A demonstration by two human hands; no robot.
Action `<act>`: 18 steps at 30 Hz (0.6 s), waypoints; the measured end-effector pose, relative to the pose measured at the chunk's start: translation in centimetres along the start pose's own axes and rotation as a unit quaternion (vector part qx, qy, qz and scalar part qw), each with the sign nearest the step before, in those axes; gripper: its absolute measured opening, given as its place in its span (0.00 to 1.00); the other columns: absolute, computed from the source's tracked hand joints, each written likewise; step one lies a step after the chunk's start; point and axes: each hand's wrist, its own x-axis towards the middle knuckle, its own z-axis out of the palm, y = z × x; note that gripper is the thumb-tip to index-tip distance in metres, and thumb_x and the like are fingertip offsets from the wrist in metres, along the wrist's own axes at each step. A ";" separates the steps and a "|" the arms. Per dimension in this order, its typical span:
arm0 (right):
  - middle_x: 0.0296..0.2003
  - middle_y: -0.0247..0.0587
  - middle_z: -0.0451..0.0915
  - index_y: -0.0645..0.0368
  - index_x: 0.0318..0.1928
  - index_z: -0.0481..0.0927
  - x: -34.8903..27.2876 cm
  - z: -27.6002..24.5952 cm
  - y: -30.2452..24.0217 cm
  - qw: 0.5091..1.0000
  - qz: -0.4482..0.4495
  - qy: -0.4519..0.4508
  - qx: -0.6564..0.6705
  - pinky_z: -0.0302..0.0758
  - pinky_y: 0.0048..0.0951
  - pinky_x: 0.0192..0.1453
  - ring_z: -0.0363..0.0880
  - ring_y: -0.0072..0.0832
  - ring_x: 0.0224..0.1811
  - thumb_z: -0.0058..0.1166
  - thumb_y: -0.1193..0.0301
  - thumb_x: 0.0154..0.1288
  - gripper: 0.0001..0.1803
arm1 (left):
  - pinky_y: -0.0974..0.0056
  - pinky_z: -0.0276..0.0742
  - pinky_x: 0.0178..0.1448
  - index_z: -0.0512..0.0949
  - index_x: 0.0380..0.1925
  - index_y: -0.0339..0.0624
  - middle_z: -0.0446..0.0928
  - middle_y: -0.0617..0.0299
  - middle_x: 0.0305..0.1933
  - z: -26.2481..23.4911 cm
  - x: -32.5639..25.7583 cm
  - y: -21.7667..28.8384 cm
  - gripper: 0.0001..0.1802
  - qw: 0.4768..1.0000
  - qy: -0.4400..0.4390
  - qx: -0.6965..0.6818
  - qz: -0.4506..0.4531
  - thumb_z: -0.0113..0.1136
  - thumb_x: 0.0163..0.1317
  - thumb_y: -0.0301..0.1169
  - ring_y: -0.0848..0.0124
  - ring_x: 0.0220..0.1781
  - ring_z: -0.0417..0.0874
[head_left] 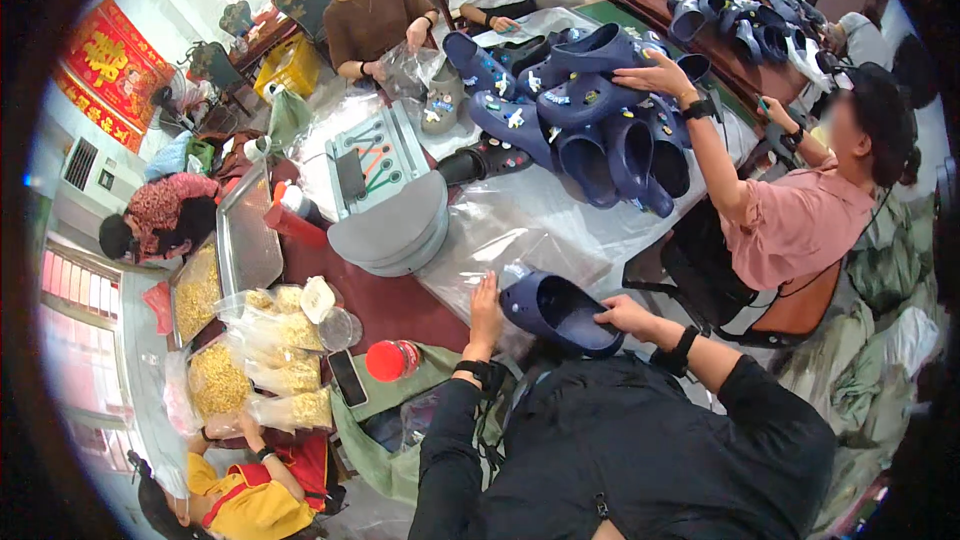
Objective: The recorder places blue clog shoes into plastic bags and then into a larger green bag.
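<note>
A dark blue clog with small charms on its toe is held over the near edge of the table, its opening facing up. My right hand grips the rim at the heel end, thumb on the inner side. Beside the toe, my left hand has its fingers stretched out and close to the clog's left side; whether they touch it I cannot tell. A clear plastic bag lies flat just beyond the clog. Past it rises a heap of dark blue clogs, several with charms.
A co-worker in pink reaches onto the heap from the right. Left of the bag stand a grey rounded container and a grey-green case. Nearer are a red-lidded jar, a phone and bags of yellow pieces.
</note>
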 end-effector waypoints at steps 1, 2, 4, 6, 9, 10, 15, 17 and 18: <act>0.35 0.41 0.80 0.69 0.44 0.77 -0.5 0.7 -1.1 0.999 -0.005 0.027 -0.026 0.71 0.27 0.38 0.77 0.26 0.35 0.55 0.71 0.55 0.17 | 0.47 0.54 0.65 0.60 0.61 0.38 0.64 0.47 0.62 -0.1 0.2 0.0 0.25 1.000 0.003 -0.002 0.004 0.42 0.62 0.23 0.50 0.64 0.62; 0.35 0.41 0.80 0.69 0.44 0.77 -0.1 1.0 -1.1 0.999 -0.011 0.027 -0.023 0.71 0.27 0.38 0.77 0.26 0.35 0.55 0.71 0.55 0.17 | 0.47 0.54 0.65 0.60 0.61 0.38 0.64 0.47 0.62 -0.2 0.4 0.1 0.25 1.000 0.005 0.001 0.008 0.42 0.62 0.23 0.50 0.64 0.62; 0.32 0.44 0.80 0.67 0.45 0.76 0.0 1.6 -1.3 0.988 -0.065 0.072 -0.117 0.71 0.31 0.38 0.77 0.30 0.32 0.55 0.69 0.53 0.20 | 0.47 0.52 0.66 0.60 0.61 0.38 0.64 0.47 0.62 -0.2 0.4 0.7 0.25 1.000 0.009 0.011 0.011 0.42 0.62 0.23 0.49 0.65 0.61; 0.36 0.50 0.79 0.64 0.44 0.76 -0.4 1.9 -2.0 0.975 -0.073 0.075 -0.195 0.72 0.36 0.41 0.79 0.38 0.37 0.54 0.68 0.51 0.20 | 0.47 0.51 0.66 0.60 0.61 0.38 0.63 0.47 0.63 -0.4 0.6 1.1 0.25 0.999 0.014 0.021 0.020 0.42 0.62 0.23 0.48 0.66 0.59; 0.37 0.54 0.77 0.63 0.44 0.73 -0.7 2.8 -1.8 0.870 -0.278 0.182 -0.364 0.72 0.46 0.44 0.76 0.49 0.39 0.51 0.69 0.49 0.19 | 0.47 0.51 0.67 0.60 0.61 0.37 0.62 0.48 0.63 -0.8 0.6 1.4 0.26 0.999 0.031 0.034 0.023 0.43 0.61 0.23 0.49 0.66 0.59; 0.37 0.54 0.77 0.63 0.44 0.73 -0.5 2.9 -1.3 0.869 -0.280 0.182 -0.364 0.72 0.46 0.44 0.76 0.49 0.39 0.51 0.69 0.49 0.19 | 0.47 0.51 0.67 0.60 0.61 0.37 0.62 0.48 0.64 -0.9 0.6 1.5 0.26 0.998 0.030 0.042 0.027 0.43 0.60 0.22 0.49 0.66 0.59; 0.39 0.50 0.74 0.62 0.52 0.67 -0.3 3.4 -1.2 0.824 -0.330 0.185 -0.422 0.74 0.46 0.39 0.77 0.50 0.35 0.51 0.71 0.48 0.26 | 0.47 0.52 0.66 0.60 0.61 0.38 0.62 0.51 0.64 -0.7 0.2 2.2 0.27 0.996 0.033 0.075 0.043 0.43 0.60 0.23 0.50 0.66 0.59; 0.39 0.50 0.74 0.63 0.51 0.67 -0.3 3.6 -1.5 0.821 -0.331 0.188 -0.425 0.74 0.45 0.39 0.77 0.49 0.34 0.51 0.71 0.48 0.26 | 0.46 0.52 0.66 0.60 0.62 0.38 0.62 0.51 0.64 -0.7 0.1 2.6 0.27 0.993 0.035 0.099 0.046 0.44 0.60 0.23 0.50 0.66 0.59; 0.39 0.50 0.74 0.63 0.51 0.67 -0.3 3.4 -1.4 0.817 -0.334 0.195 -0.427 0.75 0.44 0.38 0.77 0.48 0.35 0.51 0.71 0.48 0.26 | 0.45 0.51 0.66 0.59 0.62 0.38 0.63 0.51 0.64 -0.7 0.1 3.0 0.27 0.991 0.034 0.121 0.050 0.44 0.60 0.24 0.51 0.66 0.60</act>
